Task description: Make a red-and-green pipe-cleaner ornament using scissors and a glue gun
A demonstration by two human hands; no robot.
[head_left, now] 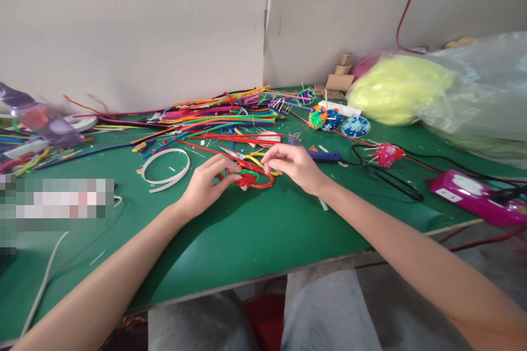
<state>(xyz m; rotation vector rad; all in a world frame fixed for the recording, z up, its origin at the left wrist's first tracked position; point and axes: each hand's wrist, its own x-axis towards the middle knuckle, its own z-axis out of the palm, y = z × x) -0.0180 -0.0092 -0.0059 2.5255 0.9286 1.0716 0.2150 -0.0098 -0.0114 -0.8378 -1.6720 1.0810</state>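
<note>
My left hand (209,182) pinches the edge of a small red piece (246,181) with a green strand along its top, just above the green table (230,236). A red fuzzy pipe cleaner (265,182) curves out from its right side. To the right, my right hand (294,165) has its thumb and fingertips pressed together, slightly above the red curve. Whatever lies between those fingertips is too small to make out. Scissors (233,153) with yellow handles lie open behind the hands, partly covered by the right fingers.
Bundled pipe cleaners (222,115) in many colours lie along the back. A white strip coil (165,170) sits at left, near a purple bottle (45,118). On the right are a blue-handled tool (325,156), red decorated piece (389,154), purple power strip (473,194) and plastic bags (473,88).
</note>
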